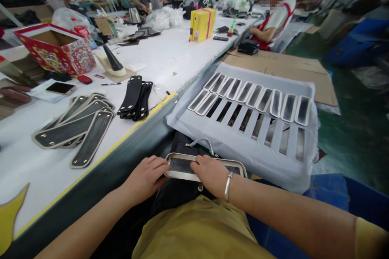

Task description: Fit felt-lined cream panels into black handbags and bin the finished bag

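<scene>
On my lap lies a black bag-like piece (173, 196) with metal fittings. Its upper side carries an oblong dark panel (180, 164) with a raised pale rim. My left hand (147, 176) is closed on the panel's left end, fingers over the edge and thumb below. My right hand (211, 174), with a silver bangle on the wrist, bends its fingers over the rim near the middle and presses inside; its thumb is hidden. Just beyond, a pale cloth-covered slotted rack (237, 141) bears rows of dark panels (243, 92) with pale borders.
To the left on the white table (170, 64) lie pale-edged strips with eyelets (91, 137) and stacked black strips (135, 97). Farther back are a phone (60, 88), a red box (60, 52) and a yellow box (203, 24). A person in a red apron (276, 20) sits beyond the rack.
</scene>
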The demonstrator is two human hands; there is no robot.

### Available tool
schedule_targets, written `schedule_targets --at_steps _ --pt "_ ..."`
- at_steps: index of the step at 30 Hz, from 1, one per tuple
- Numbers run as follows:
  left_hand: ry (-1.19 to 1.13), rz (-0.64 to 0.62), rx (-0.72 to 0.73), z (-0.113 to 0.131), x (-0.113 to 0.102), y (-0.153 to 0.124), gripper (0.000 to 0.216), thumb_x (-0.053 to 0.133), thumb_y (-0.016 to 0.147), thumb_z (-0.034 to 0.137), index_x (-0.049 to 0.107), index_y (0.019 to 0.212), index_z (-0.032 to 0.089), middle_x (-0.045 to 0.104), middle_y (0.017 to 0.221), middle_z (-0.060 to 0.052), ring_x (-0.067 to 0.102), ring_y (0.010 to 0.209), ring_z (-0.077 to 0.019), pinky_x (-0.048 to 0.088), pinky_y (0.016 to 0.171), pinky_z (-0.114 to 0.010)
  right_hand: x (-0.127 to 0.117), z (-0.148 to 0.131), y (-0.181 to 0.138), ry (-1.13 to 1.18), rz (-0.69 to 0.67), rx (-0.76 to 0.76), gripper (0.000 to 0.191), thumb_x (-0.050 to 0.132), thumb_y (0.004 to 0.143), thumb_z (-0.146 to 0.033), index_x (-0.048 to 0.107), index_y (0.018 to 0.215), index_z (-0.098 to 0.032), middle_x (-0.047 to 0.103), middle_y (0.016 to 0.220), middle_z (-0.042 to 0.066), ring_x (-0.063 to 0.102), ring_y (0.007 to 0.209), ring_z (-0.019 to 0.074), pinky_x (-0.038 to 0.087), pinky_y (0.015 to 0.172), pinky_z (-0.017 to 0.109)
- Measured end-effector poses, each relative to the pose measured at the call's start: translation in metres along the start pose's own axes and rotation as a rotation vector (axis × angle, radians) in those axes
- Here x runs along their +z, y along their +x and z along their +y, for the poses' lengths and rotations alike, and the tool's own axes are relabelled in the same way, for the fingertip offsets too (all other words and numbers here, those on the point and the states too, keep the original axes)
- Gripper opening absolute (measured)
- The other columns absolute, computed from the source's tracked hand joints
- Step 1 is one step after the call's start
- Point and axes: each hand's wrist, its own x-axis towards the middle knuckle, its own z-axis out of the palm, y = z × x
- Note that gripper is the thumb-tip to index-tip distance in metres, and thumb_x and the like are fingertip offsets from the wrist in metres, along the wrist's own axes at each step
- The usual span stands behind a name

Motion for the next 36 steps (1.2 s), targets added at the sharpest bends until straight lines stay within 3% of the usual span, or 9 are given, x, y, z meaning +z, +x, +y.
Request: schedule_targets --at_steps 4,7,10,12,17,19,23,32,36 --pt "0.176 -0.142 0.118 0.01 0.013 0.008 0.015 0.044 0.089 0.018 0.059 0.088 0.019 0.06 0.087 -0.005 0.053 0.079 -0.0185 0.042 0.07 -0.031 -0.003 0.0 0.001 0.01 -0.012 0.012 0.017 0.054 0.079 -0.011 0.059 0.094 -0.015 0.058 0.094 0.011 0.054 0.083 0.0226 0.045 0.074 0.034" --pt "0.106 -0.185 0.122 0.008 0.015 0.012 0.019 0.04 0.09 0.019 0.057 0.083 0.019 0.058 0.084 -0.003 0.053 0.076 -0.0165 0.041 0.067 -0.028 -0.004 0.0 -0.002 0.006 -0.013 0.019 0.029 0.052 0.081 -0.012 0.057 0.109 -0.015 0.058 0.097 0.012 0.054 0.084 0.0225 0.045 0.074 0.033" --pt "-0.101 -0.094 -0.221 0.002 0.014 0.008 0.026 0.041 0.09 0.036 0.055 0.076 0.019 0.055 0.075 0.0 0.051 0.068 -0.0138 0.038 0.062 -0.025 -0.001 0.002 -0.003 0.005 0.0 -0.026 0.053 0.056 0.079 -0.017 0.044 0.13 -0.024 0.057 0.102 0.012 0.054 0.085 0.0243 0.045 0.071 0.034" --pt "-0.269 -0.054 -0.505 0.001 0.018 0.005 0.037 0.047 0.084 0.051 0.051 0.067 0.018 0.051 0.064 0.002 0.047 0.06 -0.0129 0.035 0.056 -0.024 -0.001 0.003 -0.003 0.01 -0.006 -0.059 0.052 0.055 0.081 -0.02 0.044 0.13 -0.031 0.056 0.104 0.012 0.054 0.087 0.026 0.044 0.069 0.035" --pt "-0.977 -0.26 -0.909 0.016 0.037 0.003 0.055 0.038 0.075 0.07 0.047 0.058 0.019 0.035 0.04 0.007 0.034 0.034 -0.0091 0.022 0.036 -0.022 -0.004 0.005 0.001 0.036 -0.06 -0.098 0.039 0.053 0.082 -0.021 0.055 0.121 -0.027 0.056 0.102 0.015 0.053 0.087 0.0269 0.044 0.07 0.037" --pt "-1.207 -0.241 -1.013 0.023 0.041 0.004 0.053 0.043 0.072 0.071 0.047 0.063 0.019 0.035 0.039 0.009 0.03 0.028 -0.0071 0.018 0.031 -0.02 -0.004 0.006 0.001 0.043 -0.056 -0.094 0.039 0.053 0.083 -0.021 0.055 0.121 -0.027 0.055 0.104 0.015 0.053 0.087 0.027 0.044 0.07 0.037" --pt "-1.374 -0.149 -1.088 0.029 0.041 0.005 0.047 0.054 0.068 0.064 0.046 0.062 0.018 0.035 0.04 0.01 0.025 0.026 -0.0035 0.014 0.028 -0.017 0.0 0.007 -0.002 0.058 -0.022 -0.085 0.04 0.054 0.082 -0.023 0.054 0.122 -0.026 0.052 0.113 0.015 0.052 0.09 0.0264 0.045 0.07 0.037" --pt "-1.386 -0.194 -1.133 0.023 0.031 0.009 0.041 0.054 0.072 0.056 0.043 0.058 0.019 0.024 0.032 0.012 0.02 0.023 -0.0037 0.01 0.026 -0.016 -0.008 0.014 -0.001 0.073 -0.11 -0.121 0.044 0.057 0.08 -0.023 0.054 0.124 -0.028 0.049 0.119 0.016 0.053 0.094 0.0289 0.046 0.075 0.04" --pt "-1.374 -0.212 -1.113 0.02 0.028 0.012 0.039 0.054 0.072 0.054 0.044 0.057 0.019 0.026 0.032 0.012 0.021 0.023 -0.004 0.011 0.025 -0.016 -0.008 0.015 0.001 0.066 -0.082 -0.117 0.04 0.052 0.083 -0.023 0.054 0.123 -0.028 0.052 0.115 0.016 0.054 0.093 0.0286 0.046 0.073 0.04"
